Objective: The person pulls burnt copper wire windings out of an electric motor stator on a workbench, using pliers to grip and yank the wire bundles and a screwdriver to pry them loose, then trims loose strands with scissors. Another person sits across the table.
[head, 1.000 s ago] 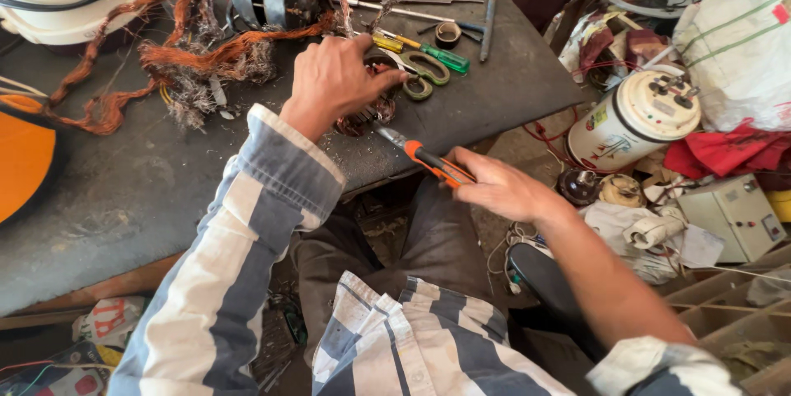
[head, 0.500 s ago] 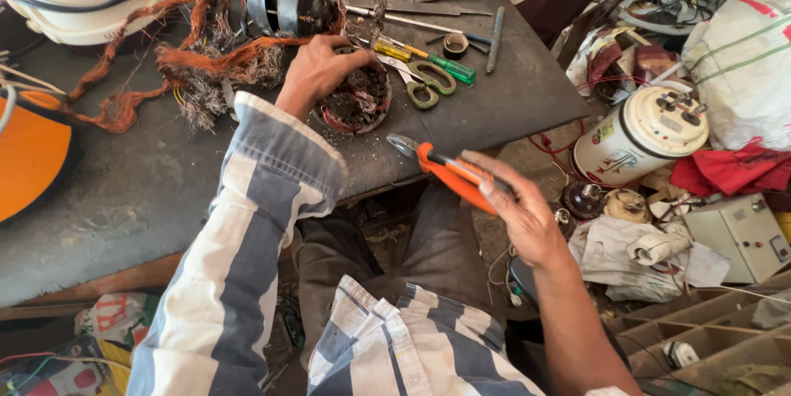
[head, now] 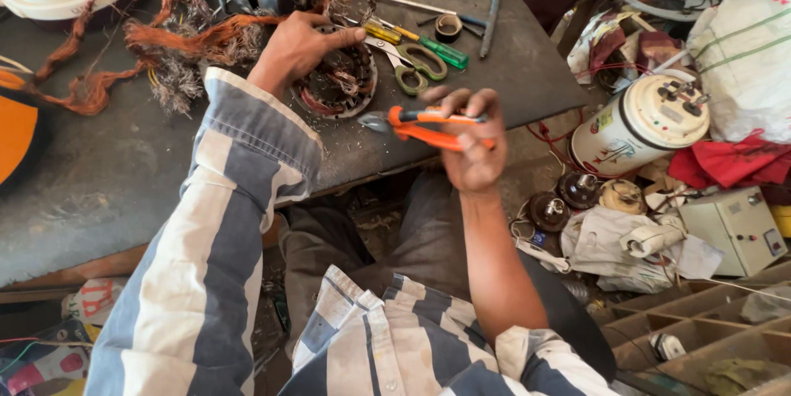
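Two hands split the work: the left hand [head: 301, 48] clasps the motor stator [head: 338, 83] steady on the tabletop [head: 124, 165], while the right hand [head: 470, 145] holds orange-handled pliers [head: 428, 126] in a clenched grip, nose toward it.

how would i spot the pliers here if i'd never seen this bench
Start at the dark workbench and go to its near edge. The right hand holds the pliers above it. Their orange handles set them apart from the green-handled scissors lying behind.
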